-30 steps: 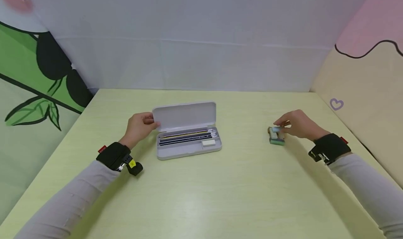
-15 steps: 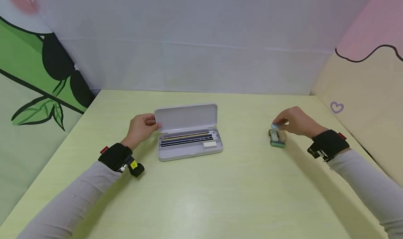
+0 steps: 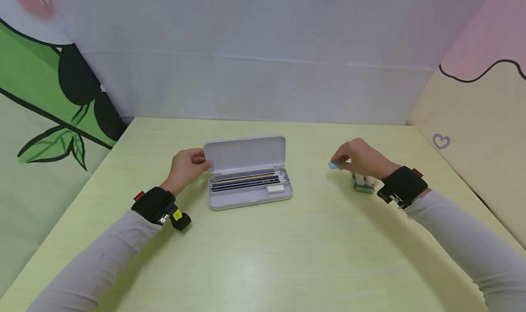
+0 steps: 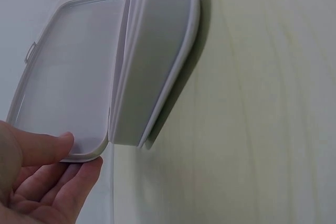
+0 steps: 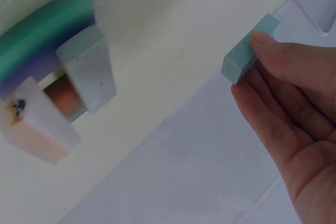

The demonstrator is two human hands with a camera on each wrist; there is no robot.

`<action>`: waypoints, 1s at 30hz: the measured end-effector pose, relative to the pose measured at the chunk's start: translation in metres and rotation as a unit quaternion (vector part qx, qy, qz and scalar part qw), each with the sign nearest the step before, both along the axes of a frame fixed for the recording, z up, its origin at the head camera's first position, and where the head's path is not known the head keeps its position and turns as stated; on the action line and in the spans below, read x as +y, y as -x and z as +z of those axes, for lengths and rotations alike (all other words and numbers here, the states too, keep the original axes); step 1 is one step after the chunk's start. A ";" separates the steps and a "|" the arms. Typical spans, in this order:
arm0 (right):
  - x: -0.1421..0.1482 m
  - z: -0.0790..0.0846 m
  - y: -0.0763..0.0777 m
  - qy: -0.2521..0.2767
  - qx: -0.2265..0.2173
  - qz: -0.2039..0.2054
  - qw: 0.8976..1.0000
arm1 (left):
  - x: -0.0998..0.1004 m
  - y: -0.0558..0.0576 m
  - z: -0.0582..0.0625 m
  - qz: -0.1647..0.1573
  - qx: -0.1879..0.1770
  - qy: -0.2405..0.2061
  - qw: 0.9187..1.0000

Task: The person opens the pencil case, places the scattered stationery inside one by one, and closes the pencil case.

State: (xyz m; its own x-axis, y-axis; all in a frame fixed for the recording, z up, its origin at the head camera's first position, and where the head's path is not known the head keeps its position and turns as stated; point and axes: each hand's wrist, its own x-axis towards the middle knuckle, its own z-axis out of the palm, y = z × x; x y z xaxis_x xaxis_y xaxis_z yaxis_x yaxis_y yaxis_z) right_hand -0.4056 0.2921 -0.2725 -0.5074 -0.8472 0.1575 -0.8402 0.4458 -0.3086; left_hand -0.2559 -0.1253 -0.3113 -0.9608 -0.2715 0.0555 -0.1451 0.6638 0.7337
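My left hand (image 3: 185, 169) pinches the left edge of the raised lid (image 3: 246, 154) of a grey pencil case (image 3: 236, 203); the left wrist view has the thumb inside the lid's corner and the fingers behind it. Inside the case lie several pencils (image 3: 246, 181) and a white eraser (image 3: 276, 189) in the front right compartment. Between thumb and fingers, my right hand (image 3: 363, 159) holds a light blue eraser (image 5: 249, 48) above the table, right of the case. A stack of erasers, among them a green one (image 5: 47, 35) and a pale one (image 5: 90, 69), sits below and behind that hand.
The pale wooden table (image 3: 246, 257) runs back to a white cloth wall (image 3: 263, 88). A painted green panel (image 3: 37, 129) closes off the left side, and a beige and pink one (image 3: 485, 120) the right.
My right hand has lifted the light blue eraser off the stack and carried it left, toward the pencil case. The left hand keeps its hold on the lid.
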 end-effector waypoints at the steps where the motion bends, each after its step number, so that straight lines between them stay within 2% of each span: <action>1: -0.004 0.001 -0.001 0.000 -0.003 0.002 1.000 | 0.000 0.000 -0.001 0.000 -0.001 -0.002 1.000; 13: -0.033 0.005 -0.006 0.001 0.005 0.026 1.000 | 0.001 0.001 -0.005 -0.001 -0.003 -0.003 1.000; 30: -0.068 0.013 -0.011 0.008 0.012 0.059 0.998 | 0.003 0.001 -0.003 0.009 0.003 -0.001 1.000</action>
State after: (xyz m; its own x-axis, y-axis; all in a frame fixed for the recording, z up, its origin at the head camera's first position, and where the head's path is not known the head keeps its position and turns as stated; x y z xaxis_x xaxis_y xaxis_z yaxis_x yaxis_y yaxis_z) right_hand -0.3943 0.2244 -0.2597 -0.4011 -0.8978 0.1820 -0.8934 0.3395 -0.2941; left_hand -0.2572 -0.1221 -0.3142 -0.9557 -0.2882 0.0604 -0.1523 0.6594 0.7362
